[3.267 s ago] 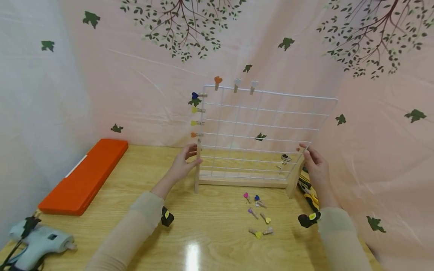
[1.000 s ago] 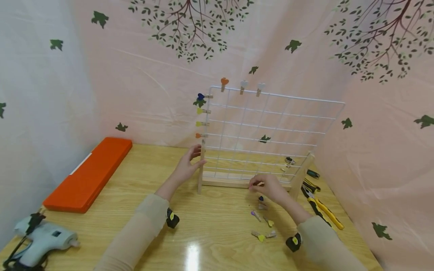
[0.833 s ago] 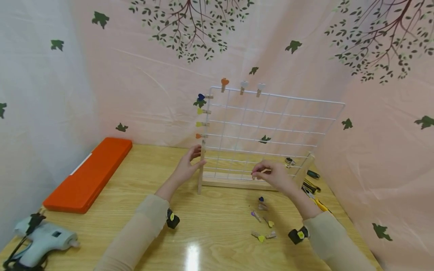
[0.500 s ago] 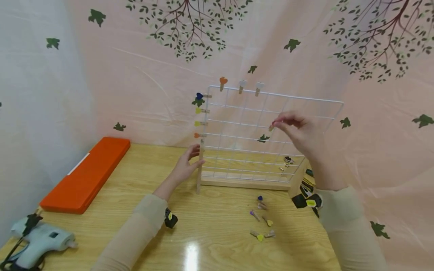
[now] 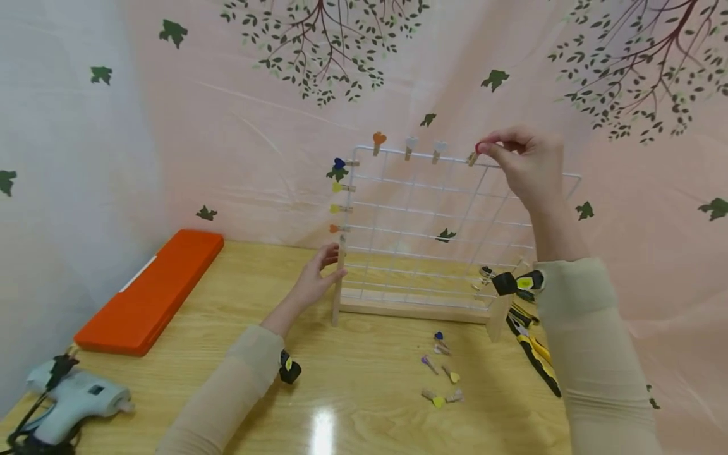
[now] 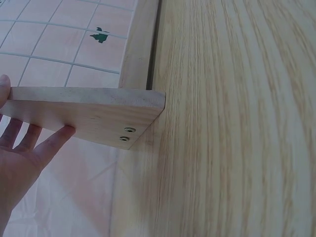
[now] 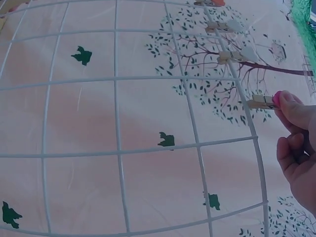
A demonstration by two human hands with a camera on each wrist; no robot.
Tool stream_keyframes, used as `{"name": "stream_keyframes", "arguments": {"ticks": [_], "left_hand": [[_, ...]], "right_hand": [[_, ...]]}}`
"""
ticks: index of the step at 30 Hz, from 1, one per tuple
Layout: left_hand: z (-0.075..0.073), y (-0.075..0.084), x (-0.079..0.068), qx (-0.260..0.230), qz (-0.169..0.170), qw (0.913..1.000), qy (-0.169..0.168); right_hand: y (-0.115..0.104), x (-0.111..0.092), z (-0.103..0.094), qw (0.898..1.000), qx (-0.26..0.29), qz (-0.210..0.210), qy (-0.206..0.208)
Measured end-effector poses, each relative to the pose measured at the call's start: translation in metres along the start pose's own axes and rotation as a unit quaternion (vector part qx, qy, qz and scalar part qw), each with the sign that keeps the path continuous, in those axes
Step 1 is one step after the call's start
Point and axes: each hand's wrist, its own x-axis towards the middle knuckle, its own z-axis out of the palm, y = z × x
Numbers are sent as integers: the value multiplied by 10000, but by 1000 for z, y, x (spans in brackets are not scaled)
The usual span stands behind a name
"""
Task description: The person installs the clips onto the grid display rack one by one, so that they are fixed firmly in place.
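Observation:
My right hand (image 5: 537,165) is raised at the top of a white wire grid rack (image 5: 455,311) with a wooden base. Thumb and forefinger pinch a small wooden clothespin (image 7: 263,102) by its pink heart end. Its wooden tip meets the top wire; I cannot tell if it is clamped on. Other heart clothespins are clipped there: an orange one (image 5: 378,140) and two white ones, one nearest mine (image 5: 440,150). Blue, yellow and orange ones line the left side. My left hand (image 5: 309,278) holds the rack's left wooden side panel (image 6: 94,116), thumb in front, fingers along its outer face.
Several loose heart clothespins (image 5: 438,400) lie on the table before the rack. Pliers (image 5: 534,357) lie right of it. At the left are an orange case (image 5: 150,294) and a glue gun (image 5: 82,392) with its cord. A patterned curtain hangs close behind.
My right hand left the rack's right side, picked the pink heart clothespin off the table and lifted it to the top wire. My left hand stays at the side panel.

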Motion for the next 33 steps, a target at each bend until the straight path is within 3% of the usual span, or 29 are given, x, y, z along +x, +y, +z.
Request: {"name": "stream_keyframes", "arguments": {"ticks": [6,12,19,26,33], "left_hand": [[1,3,-1,36,-73,10000,9],[0,2,0,79,-18,10000,52],[0,7,-2,49,-35,10000,8],[0,32,-8,41,-1,10000,-58],[-2,37,-9,-13,-168,9998,-54]], "right_hand": [[16,8,0,9978,-555,41,-360],[19,6,2,9958,-593,261,-647],[21,-1,1,9951,-649,144,-733],[26,-37,-1,9966,-600,-317,-468],[37,-71,-4,9931,-840,-804,-163]]}}
